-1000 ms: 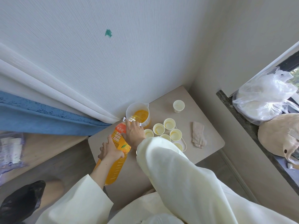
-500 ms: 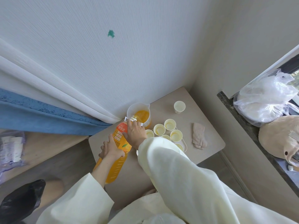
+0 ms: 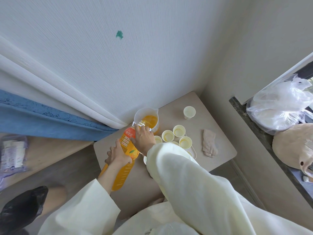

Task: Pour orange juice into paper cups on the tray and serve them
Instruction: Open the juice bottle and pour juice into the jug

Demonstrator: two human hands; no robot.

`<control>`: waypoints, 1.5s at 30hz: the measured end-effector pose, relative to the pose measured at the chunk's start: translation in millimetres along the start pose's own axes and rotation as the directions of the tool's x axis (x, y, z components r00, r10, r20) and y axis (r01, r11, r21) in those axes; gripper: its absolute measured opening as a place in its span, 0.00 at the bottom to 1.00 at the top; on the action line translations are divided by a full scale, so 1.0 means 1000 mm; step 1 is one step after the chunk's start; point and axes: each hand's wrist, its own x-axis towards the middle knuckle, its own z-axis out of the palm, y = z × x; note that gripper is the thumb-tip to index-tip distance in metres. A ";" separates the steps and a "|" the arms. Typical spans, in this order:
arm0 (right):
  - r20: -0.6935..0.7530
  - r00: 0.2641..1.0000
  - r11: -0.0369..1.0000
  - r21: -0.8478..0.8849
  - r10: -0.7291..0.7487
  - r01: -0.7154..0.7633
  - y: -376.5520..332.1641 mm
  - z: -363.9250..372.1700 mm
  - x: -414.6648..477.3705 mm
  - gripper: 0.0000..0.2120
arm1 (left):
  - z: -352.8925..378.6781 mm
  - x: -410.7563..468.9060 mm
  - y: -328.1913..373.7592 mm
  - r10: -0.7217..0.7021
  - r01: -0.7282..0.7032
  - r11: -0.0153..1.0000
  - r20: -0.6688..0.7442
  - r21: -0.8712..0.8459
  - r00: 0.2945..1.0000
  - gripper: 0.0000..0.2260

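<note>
The big white sleeve (image 3: 186,175) of the right arm covers the near part of the tray (image 3: 195,154) and some of the cups (image 3: 167,135), so I cannot count them all. The bottom of the bottle (image 3: 122,173) hides behind the left arm. The right hand (image 3: 144,139) is partly in front of the bottle's mouth, and I cannot see any juice coming out.

The left hand (image 3: 118,154) wraps round the middle of the bottle. The right hand grips it near the neck. The bottle is tilted over the table (image 3: 220,150), with its top at the rim of the jug (image 3: 146,110). There is juice (image 3: 149,119) in the jug. The cups stand on the tray, just right of the jug. A lone cup (image 3: 189,112) stands farther back. A cloth (image 3: 209,145) lies right of the tray. A bag (image 3: 279,106) sits on a ledge at the right.

The hands, bottle and cups are where they were a moment ago.
</note>
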 end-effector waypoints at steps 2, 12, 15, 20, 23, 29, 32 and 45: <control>-0.003 1.000 1.000 0.000 0.000 0.000 0.000 0.000 0.001 0.32 | -0.001 0.001 0.000 0.000 0.000 1.000 -0.001 0.004 1.000 0.52; -0.004 1.000 1.000 0.004 -0.006 0.006 0.000 -0.001 0.005 0.31 | -0.003 0.004 0.001 -0.003 0.003 1.000 0.001 0.005 1.000 0.51; -0.002 1.000 1.000 0.010 -0.006 0.006 0.000 -0.001 0.005 0.31 | -0.004 0.004 0.001 -0.005 0.005 1.000 0.005 0.008 1.000 0.51; 0.001 1.000 1.000 0.009 -0.006 0.006 0.000 0.000 0.006 0.31 | -0.004 0.005 0.001 -0.003 0.003 1.000 0.004 0.012 1.000 0.51; -0.003 1.000 1.000 0.004 -0.005 0.005 0.002 0.000 0.007 0.31 | -0.004 0.005 0.001 0.000 0.000 1.000 0.001 0.019 1.000 0.51; 0.002 1.000 1.000 0.008 -0.003 0.003 0.002 -0.001 0.006 0.32 | -0.004 0.005 0.002 -0.002 0.002 1.000 0.006 0.013 1.000 0.51; 0.003 1.000 1.000 0.005 -0.003 0.003 0.002 -0.001 0.006 0.32 | -0.004 0.005 0.003 0.001 -0.001 1.000 0.008 0.014 1.000 0.51; 0.008 1.000 1.000 -0.002 -0.006 0.006 0.003 -0.002 0.005 0.32 | -0.004 0.005 0.002 0.002 -0.002 1.000 0.007 0.018 1.000 0.52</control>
